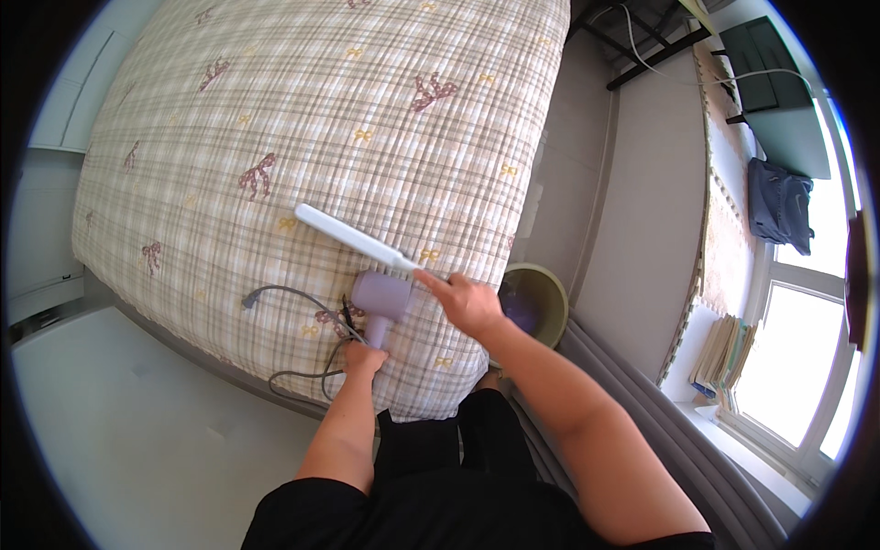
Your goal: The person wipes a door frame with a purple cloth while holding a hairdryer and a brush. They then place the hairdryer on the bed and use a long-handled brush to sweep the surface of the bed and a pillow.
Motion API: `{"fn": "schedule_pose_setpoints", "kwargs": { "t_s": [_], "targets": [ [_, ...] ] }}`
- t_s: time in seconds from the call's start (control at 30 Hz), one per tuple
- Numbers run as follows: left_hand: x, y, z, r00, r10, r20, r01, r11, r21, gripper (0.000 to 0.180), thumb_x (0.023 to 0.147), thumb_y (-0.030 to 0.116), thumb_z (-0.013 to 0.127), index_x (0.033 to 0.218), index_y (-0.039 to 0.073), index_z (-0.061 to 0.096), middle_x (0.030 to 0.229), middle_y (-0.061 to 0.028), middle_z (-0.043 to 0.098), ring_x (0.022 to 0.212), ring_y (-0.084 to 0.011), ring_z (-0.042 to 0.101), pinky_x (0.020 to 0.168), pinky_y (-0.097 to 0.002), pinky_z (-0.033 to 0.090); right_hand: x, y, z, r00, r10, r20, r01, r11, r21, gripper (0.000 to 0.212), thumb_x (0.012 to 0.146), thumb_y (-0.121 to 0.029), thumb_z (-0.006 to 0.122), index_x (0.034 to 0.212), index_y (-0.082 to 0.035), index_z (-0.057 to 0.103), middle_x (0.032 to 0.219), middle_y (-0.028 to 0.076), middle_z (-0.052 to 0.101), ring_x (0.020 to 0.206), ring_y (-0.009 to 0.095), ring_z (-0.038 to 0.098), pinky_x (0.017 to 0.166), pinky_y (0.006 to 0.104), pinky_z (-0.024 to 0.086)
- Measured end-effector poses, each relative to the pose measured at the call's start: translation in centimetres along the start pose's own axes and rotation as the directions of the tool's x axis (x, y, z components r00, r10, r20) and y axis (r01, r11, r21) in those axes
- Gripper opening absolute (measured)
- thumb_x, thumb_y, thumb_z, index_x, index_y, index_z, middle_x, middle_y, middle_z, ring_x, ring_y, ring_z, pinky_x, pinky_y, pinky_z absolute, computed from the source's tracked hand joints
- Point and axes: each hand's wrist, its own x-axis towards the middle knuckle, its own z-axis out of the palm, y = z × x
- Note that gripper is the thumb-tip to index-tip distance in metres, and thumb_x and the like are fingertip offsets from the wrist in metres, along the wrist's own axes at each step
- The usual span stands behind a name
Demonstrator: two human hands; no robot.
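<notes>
My left hand (pixel 365 357) is closed round the handle of a light purple hair dryer (pixel 382 295), low over the near edge of the bed. Its grey cord (pixel 302 291) loops left across the cover, with the plug (pixel 249 301) at the far end. In my right hand (pixel 467 302) is the narrow grip of a long, flat white paddle-shaped tool (pixel 348 235). The tool points up and left over the bed, just beyond the dryer. Its grip end is mostly hidden by my fingers, and its exact kind cannot be made out.
The bed has a plaid cover (pixel 348 110) with bow prints. To its right stands a greenish round bin (pixel 548 298). A grey curtain (pixel 632 403), upright books (pixel 724 353) and a dark bag (pixel 777 203) are by the window at right. White cabinets (pixel 55 211) stand left.
</notes>
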Motion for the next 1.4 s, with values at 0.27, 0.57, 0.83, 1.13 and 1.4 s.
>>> {"fn": "schedule_pose_setpoints", "kwargs": {
  "t_s": [0.27,0.57,0.83,1.13,1.4],
  "targets": [
    [0.0,-0.6,-0.2,1.0,-0.029,0.012,0.03,0.997,-0.072,0.076,0.055,0.024,0.078,0.116,-0.003,0.042,0.111,-0.0154,0.052,0.1,-0.0273,0.052,0.09,-0.0405,0.035,4.7,15.2,-2.9,0.832,0.528,-0.172,-0.545,0.835,-0.075,0.047,0.088,-0.025,0.041,0.127,-0.047,0.028,0.083,0.01,0.061,0.072,0.027,0.062,0.064,0.0396,0.049],
    [-2.8,1.8,-1.6,0.998,0.032,-0.056,-0.038,0.992,-0.121,0.067,0.052,0.013,0.08,0.106,-0.008,0.047,0.103,-0.0195,0.056,0.091,-0.0264,0.057,0.074,-0.0352,0.047,3.1,18.6,-3.6,0.614,0.579,-0.536,-0.244,0.786,0.568,0.04,0.082,-0.019,0.052,0.121,-0.027,0.047,0.09,0.013,0.062,0.073,0.027,0.062,0.064,0.0376,0.048],
    [-6.9,1.8,-0.7,0.986,0.094,-0.139,-0.14,0.919,-0.368,0.043,0.057,0.0,0.073,0.094,-0.006,0.052,0.083,-0.0133,0.059,0.073,-0.0228,0.058,0.063,-0.0361,0.045,-7.0,16.9,0.9,0.906,0.386,-0.173,-0.338,0.907,0.25,0.042,0.079,-0.018,0.055,0.117,-0.035,0.049,0.08,0.012,0.06,0.071,0.034,0.058,0.064,0.0415,0.047],
    [-8.0,11.7,6.4,0.996,0.08,-0.047,-0.093,0.866,-0.492,0.043,0.061,0.003,0.073,0.098,-0.006,0.053,0.089,-0.0151,0.059,0.077,-0.0224,0.058,0.065,-0.0352,0.045,-14.2,27.0,-3.4,0.48,0.863,-0.161,-0.503,0.421,0.755,0.042,0.084,-0.018,0.049,0.125,-0.026,0.044,0.079,0.01,0.06,0.063,0.02,0.053,0.066,0.0279,0.044],
    [-6.2,13.1,8.8,0.946,-0.043,-0.32,-0.046,0.963,-0.267,0.043,0.062,0.003,0.073,0.098,-0.01,0.054,0.093,-0.0176,0.06,0.081,-0.0248,0.059,0.07,-0.035,0.046,-22.5,26.6,2.3,0.47,0.882,-0.042,-0.352,0.231,0.907,0.041,0.082,-0.007,0.054,0.122,-0.014,0.048,0.076,0.001,0.055,0.063,0.008,0.045,0.064,0.0219,0.042]
  ]
}}
